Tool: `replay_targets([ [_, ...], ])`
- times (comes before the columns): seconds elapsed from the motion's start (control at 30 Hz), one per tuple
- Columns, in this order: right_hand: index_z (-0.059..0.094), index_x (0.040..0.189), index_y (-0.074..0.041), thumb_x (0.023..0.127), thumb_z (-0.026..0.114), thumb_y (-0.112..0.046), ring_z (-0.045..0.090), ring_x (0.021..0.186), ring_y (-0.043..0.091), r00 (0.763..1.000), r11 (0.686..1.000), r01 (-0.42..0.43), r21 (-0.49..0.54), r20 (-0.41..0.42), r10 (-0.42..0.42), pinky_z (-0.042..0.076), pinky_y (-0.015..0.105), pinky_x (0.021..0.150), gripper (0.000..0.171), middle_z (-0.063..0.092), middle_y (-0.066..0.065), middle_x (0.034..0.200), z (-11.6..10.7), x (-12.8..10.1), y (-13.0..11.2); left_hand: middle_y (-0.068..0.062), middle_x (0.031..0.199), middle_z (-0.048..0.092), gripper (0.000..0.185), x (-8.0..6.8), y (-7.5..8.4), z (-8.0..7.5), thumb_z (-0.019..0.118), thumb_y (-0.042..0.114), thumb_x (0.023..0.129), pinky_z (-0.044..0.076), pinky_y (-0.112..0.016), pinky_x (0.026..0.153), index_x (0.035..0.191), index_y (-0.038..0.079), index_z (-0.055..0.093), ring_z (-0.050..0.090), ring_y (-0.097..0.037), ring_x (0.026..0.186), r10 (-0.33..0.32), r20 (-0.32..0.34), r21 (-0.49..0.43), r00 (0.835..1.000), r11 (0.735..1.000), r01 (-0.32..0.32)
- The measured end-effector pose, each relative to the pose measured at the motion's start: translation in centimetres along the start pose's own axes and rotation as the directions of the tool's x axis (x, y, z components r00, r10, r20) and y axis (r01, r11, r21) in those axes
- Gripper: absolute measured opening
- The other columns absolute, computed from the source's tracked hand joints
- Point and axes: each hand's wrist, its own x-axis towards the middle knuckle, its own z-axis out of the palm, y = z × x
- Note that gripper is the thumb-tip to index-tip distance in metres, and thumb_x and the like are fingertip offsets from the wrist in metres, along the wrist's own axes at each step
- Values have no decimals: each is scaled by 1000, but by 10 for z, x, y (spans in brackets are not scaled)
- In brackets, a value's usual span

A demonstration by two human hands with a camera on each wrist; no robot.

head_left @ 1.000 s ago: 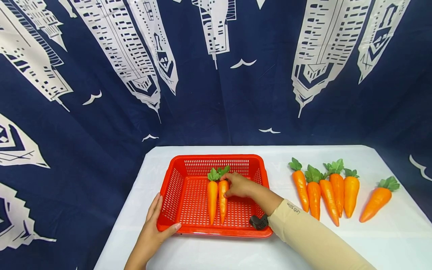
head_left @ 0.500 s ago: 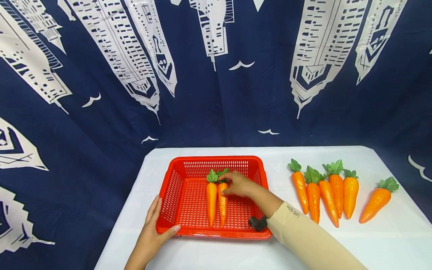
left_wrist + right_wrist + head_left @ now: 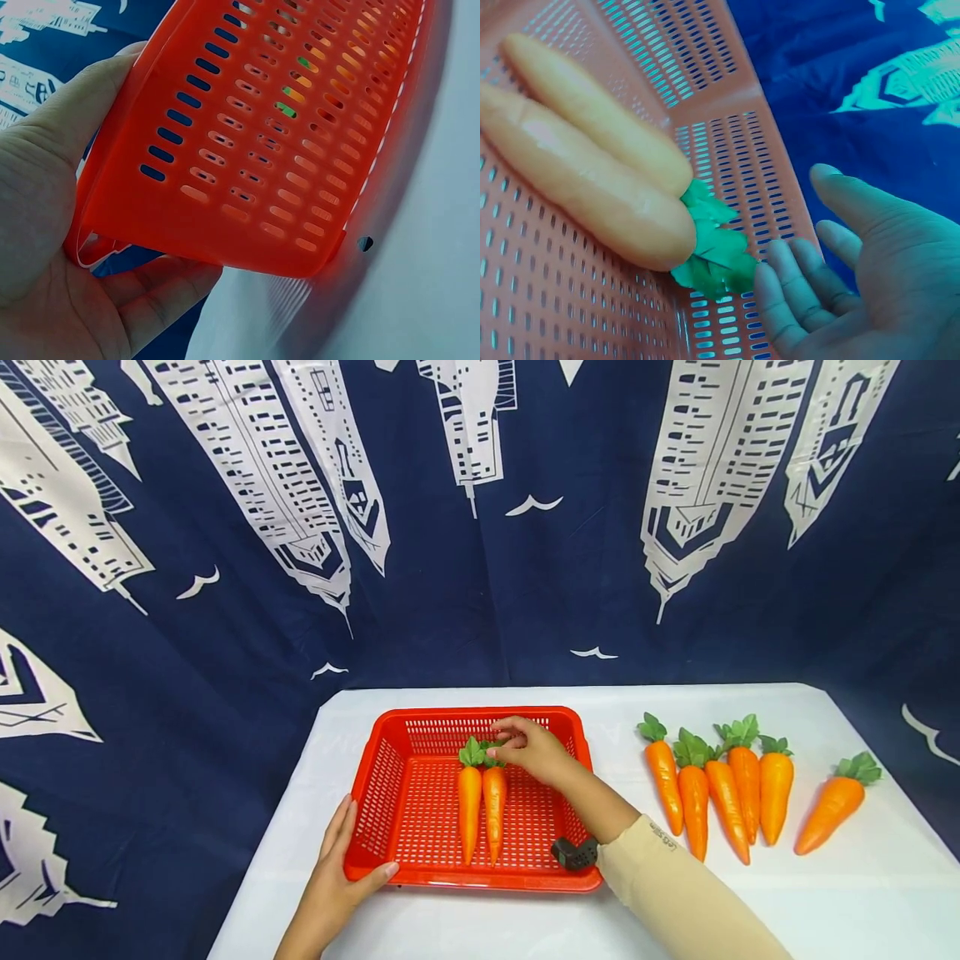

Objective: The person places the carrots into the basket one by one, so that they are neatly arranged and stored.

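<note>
A red plastic basket (image 3: 480,884) stands on the white table, its slotted wall (image 3: 217,251) large in the left wrist view. My left hand (image 3: 330,881) grips its near left corner, thumb and fingers on either side of the rim. Inside lie two orange carrots side by side, a left one (image 3: 468,814) and a right one (image 3: 494,810), green leaves toward the far wall. Above the right carrot's leaves, my right hand (image 3: 536,753) holds nothing, its fingers loosely bent. In the right wrist view its fingertips are beside those leaves (image 3: 718,259).
On the table's right side several carrots (image 3: 693,810) lie in a row, leaves pointing away. Another carrot (image 3: 830,814) lies apart, farther right. A small black device (image 3: 574,853) is at my right wrist. A navy cloth (image 3: 570,585) with white buildings hangs behind the table.
My right hand has let go of the right carrot and risen up and away toward the basket's far wall. That carrot stays beside the other. My left hand keeps its hold.
</note>
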Motion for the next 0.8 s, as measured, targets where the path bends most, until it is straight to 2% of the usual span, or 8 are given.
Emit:
replay_targets([
  [0.17, 62, 134, -11, 92, 75, -29, 65, 101, 21, 999, 998, 27, 60, -46, -24, 54, 29, 81, 48, 67, 11, 124, -6, -3, -4, 8, 171, 3, 113, 0, -1, 0, 82, 51, 80, 23, -74, 115, 164, 29, 9, 14, -40, 156, 8, 0, -6, 1000, 1000, -8],
  [0.4, 58, 138, -6, 95, 71, -24, 68, 109, 23, 994, 979, 83, 186, -90, -67, 56, 33, 95, 48, 67, 16, 127, -12, -7, -8, 8, 171, 4, 114, 0, -4, 1, 83, 50, 79, 22, -73, 116, 164, 29, 10, 14, -37, 156, 6, -1, -18, 1000, 1000, -6],
  [0.6, 61, 136, -10, 96, 70, -25, 68, 108, 19, 991, 974, 80, 213, -121, -55, 56, 28, 95, 44, 67, 16, 128, -19, -9, -12, 4, 172, 5, 113, 0, -3, 0, 83, 49, 80, 22, -74, 115, 164, 28, 10, 15, -39, 156, 25, -5, -18, 1000, 1000, -25],
  [0.7, 61, 136, -9, 96, 70, -23, 68, 111, 24, 990, 966, 92, 241, -129, -62, 56, 27, 94, 43, 64, 20, 132, -24, -12, -15, 6, 171, 5, 113, 0, -2, -1, 83, 49, 80, 22, -74, 115, 164, 29, 11, 15, -38, 156, 28, -8, -22, 1000, 999, -29],
  [0.8, 60, 136, -8, 97, 69, -20, 67, 114, 32, 986, 958, 117, 261, -143, -81, 57, 32, 95, 42, 63, 23, 133, -29, -15, -19, 6, 171, 5, 113, 0, -2, -1, 83, 49, 80, 21, -74, 116, 164, 29, 11, 15, -39, 156, 32, -7, -26, 999, 999, -32],
])
